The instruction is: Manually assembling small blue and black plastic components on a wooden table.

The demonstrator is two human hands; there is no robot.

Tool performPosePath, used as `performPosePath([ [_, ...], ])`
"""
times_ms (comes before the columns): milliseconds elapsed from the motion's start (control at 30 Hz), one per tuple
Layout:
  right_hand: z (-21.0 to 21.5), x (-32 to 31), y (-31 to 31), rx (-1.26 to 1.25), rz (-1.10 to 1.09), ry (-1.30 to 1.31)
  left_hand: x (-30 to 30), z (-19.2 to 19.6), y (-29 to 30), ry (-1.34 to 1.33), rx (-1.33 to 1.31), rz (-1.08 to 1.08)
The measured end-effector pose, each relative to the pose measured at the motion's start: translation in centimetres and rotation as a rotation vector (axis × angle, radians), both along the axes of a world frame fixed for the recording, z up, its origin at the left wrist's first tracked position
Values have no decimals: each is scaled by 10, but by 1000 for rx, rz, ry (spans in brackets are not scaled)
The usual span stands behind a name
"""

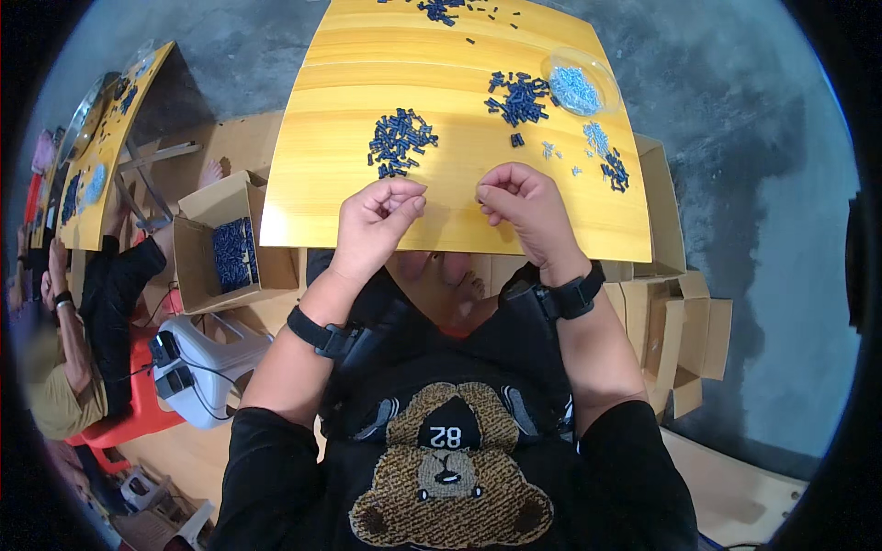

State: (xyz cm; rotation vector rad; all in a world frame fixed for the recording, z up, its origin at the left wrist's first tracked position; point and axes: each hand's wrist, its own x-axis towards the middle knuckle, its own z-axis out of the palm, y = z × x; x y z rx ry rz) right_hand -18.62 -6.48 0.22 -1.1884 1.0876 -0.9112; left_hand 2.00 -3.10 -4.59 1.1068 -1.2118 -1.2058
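Both hands are over the near part of the yellow wood-grain table (312,207), apart from each other. My left hand (375,225) is closed in a pinch, just below a pile of small black parts (401,142). My right hand (528,209) is also pinched, thumb against bent fingers; whatever either holds is too small or hidden to make out. Farther right lies a second pile of black parts (520,99), beside a clear round bowl (602,72) of small pale-blue pieces (574,90). Some loose silvery pieces (596,138) and a little black heap (615,171) lie near the right edge.
More black parts (439,11) are scattered at the table's far end. An open cardboard box (197,266) holding dark parts stands at the left, by a white stool (207,354). Empty-looking cartons (684,340) stand at the right. Another person (78,367) sits at a table far left.
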Motion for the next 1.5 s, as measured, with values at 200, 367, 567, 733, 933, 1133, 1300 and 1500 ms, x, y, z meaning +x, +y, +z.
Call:
performPosePath([
  [200,5,16,19,32,2,-169,-21,17,15,77,17,-80],
  [367,3,21,28,16,11,-201,-34,29,23,83,137,-114],
  [567,-8,21,37,-116,-32,-170,-37,35,29,141,140,-71],
  [733,-6,11,42,-131,-54,-105,-38,34,33,139,140,-79],
  [933,-4,3,45,-226,-27,-76,-36,35,36,115,172,-78],
  [1133,4,2,52,-493,53,231,-32,35,36,139,265,-118],
  [1300,4,3,55,-740,69,360,-26,40,35,180,371,-182],
  [1500,5,5,55,-897,65,488,-26,42,36,259,488,-201],
])
